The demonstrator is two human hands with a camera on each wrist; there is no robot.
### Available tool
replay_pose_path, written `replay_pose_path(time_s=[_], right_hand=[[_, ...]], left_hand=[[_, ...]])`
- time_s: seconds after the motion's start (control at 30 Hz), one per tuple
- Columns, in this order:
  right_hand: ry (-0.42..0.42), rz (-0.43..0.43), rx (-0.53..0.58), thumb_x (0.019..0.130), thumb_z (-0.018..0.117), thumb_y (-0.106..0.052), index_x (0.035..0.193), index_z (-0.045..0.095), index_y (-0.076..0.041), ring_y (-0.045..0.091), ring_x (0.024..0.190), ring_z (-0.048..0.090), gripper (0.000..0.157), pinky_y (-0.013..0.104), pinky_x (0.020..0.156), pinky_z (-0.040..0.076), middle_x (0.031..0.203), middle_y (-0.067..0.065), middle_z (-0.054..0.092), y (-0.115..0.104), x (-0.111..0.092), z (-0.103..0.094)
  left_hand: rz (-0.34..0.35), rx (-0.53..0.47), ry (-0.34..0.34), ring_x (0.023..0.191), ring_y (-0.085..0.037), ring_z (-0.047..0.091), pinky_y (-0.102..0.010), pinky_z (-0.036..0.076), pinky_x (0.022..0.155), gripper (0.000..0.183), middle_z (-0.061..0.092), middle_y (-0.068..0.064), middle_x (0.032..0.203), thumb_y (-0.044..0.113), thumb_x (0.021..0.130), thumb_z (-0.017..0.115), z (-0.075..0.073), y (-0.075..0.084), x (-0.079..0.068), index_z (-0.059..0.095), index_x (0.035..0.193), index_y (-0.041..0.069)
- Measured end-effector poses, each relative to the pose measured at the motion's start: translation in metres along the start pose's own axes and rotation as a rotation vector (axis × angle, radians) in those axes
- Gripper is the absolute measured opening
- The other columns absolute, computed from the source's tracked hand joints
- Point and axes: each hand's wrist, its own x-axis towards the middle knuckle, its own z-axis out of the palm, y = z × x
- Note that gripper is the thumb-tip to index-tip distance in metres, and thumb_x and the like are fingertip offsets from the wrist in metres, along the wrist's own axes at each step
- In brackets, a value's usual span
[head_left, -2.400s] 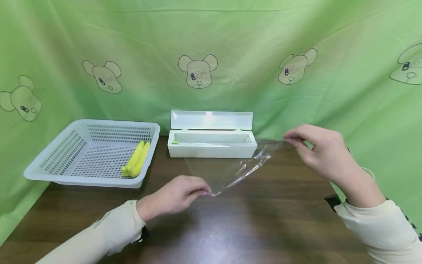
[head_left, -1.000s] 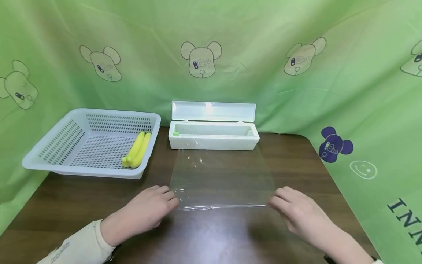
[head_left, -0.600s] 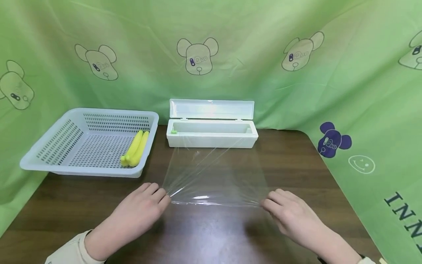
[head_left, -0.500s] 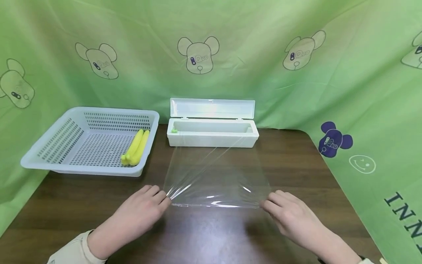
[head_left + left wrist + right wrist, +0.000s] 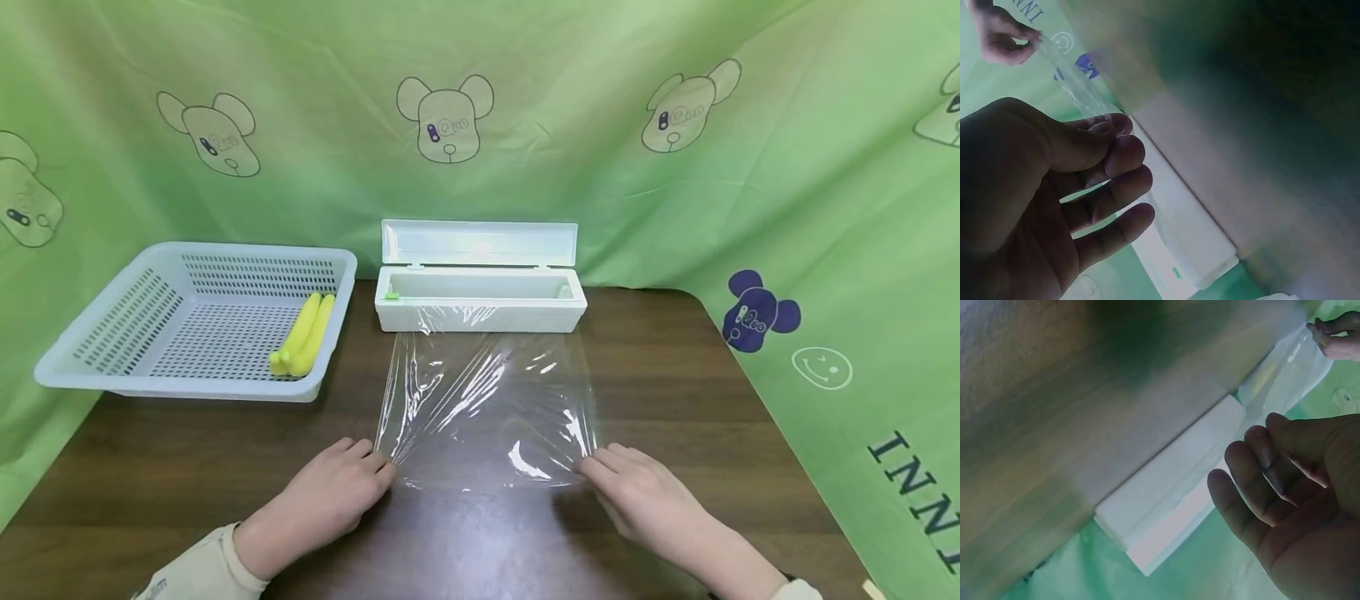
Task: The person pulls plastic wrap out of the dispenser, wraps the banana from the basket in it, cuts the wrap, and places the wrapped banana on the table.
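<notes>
Clear plastic film (image 5: 487,408) pinched at 2 corners by left hand (image 5: 337,487) and right hand (image 5: 645,493), apart; white box (image 5: 525,318), lid (image 5: 480,243) up, beyond; 2 bananas (image 5: 303,333) in basket (image 5: 191,383) past left hand.

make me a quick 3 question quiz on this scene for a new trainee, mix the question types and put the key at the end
1. True or false: the lid of the white box is closed.
2. In the head view, along which wall of the basket do the two bananas lie? A) left B) right C) far
3. What do the left hand and the right hand both pinch?

Key: 1. False; 2. B; 3. Clear film.
</notes>
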Motion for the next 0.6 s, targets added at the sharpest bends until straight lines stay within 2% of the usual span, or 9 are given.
replay_pose_path(time_s=[0.13,0.3,0.53,0.6], right_hand=[[0.01,0.01,0.01,0.109,0.025,-0.02,0.082,0.059,-0.012,0.013,0.066,0.05,0.044,0.037,0.066,0.054,0.076,-0.007,0.049,0.003,0.002,0.007],[-0.001,0.003,0.035,0.107,0.032,-0.02,0.077,0.055,-0.013,0.014,0.062,0.043,0.039,0.031,0.058,0.045,0.073,-0.007,0.044,0.008,0.004,0.015],[-0.047,0.024,0.045,0.086,0.057,-0.012,0.079,0.057,-0.012,0.016,0.064,0.047,0.007,0.032,0.057,0.045,0.075,-0.005,0.047,0.012,0.007,0.024],[-0.069,0.037,0.045,0.083,0.063,-0.009,0.079,0.057,-0.012,0.017,0.064,0.048,0.008,0.033,0.057,0.046,0.075,-0.005,0.048,0.014,0.009,0.028]], left_hand=[[-0.017,-0.016,-0.014,0.072,-0.021,0.054,-0.033,0.044,0.061,0.022,0.058,0.0,0.074,-0.002,0.068,0.074,0.005,-0.003,0.001,0.061,0.079,0.012],[-0.028,-0.031,-0.035,0.071,-0.021,0.054,-0.033,0.044,0.06,0.022,0.058,0.0,0.073,-0.003,0.068,0.074,0.011,-0.008,0.003,0.063,0.08,0.012],[-0.08,-0.028,-0.079,0.073,-0.023,0.056,-0.034,0.045,0.061,0.02,0.061,-0.002,0.075,-0.002,0.071,0.076,0.018,-0.014,0.012,0.065,0.081,0.011],[-0.101,-0.021,-0.093,0.073,-0.023,0.056,-0.035,0.045,0.061,0.018,0.061,-0.003,0.075,-0.001,0.073,0.076,0.021,-0.014,0.016,0.065,0.082,0.011]])
